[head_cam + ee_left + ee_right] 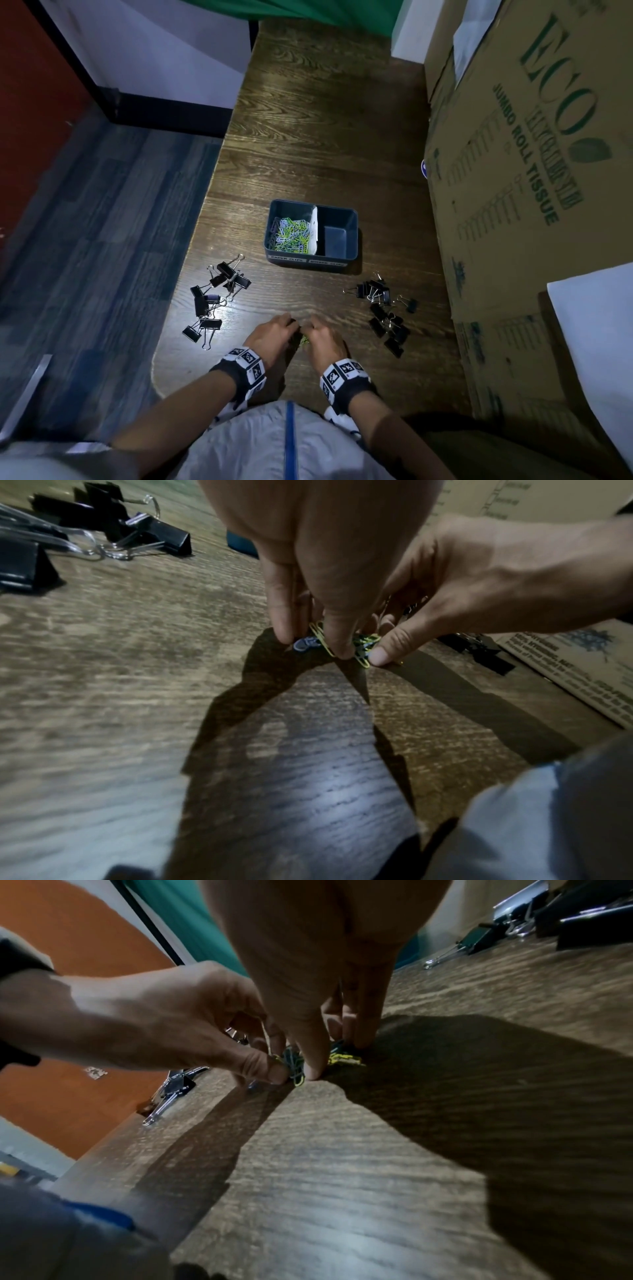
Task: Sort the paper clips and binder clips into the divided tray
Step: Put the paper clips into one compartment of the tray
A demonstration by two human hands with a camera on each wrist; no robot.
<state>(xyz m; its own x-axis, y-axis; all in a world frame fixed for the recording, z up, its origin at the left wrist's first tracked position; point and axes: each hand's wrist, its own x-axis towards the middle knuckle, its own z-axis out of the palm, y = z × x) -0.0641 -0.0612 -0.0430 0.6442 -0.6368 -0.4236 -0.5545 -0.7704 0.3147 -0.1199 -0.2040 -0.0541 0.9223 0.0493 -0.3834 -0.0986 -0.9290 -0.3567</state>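
Now | both hands (301,334) pinching paper clips (363,642) | dark wood table (325,137) | cardboard box (531,171) right

A dark brown wooden table (308,144) with strong grain carries a dark blue divided plastic tray (352,253). Two loose groups of black metal binder clips lie on it, one left (214,298) and one right (385,311). A small heap of yellow-green paper clips (303,340) lies at the near edge.

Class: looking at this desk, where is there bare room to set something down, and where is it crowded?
Bare: the wood beyond the tray, and the strip between the left binder clips and right binder clips. Crowded: both clip piles, and near the hands.
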